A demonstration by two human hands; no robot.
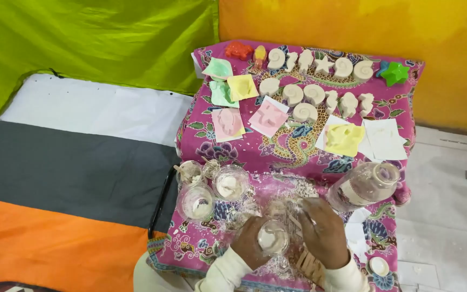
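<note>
Partly, left hand hides cup; contents blurred.

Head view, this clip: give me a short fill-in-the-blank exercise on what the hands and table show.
1. The left hand holds a small clear ____ of white paste.
2. The right hand works just to the ____ of that cup.
3. The white shell and star casts lie on a ____ patterned cloth.
4. The big glass jar lies on its ____.

Missing words: cup; right; pink; side
</note>
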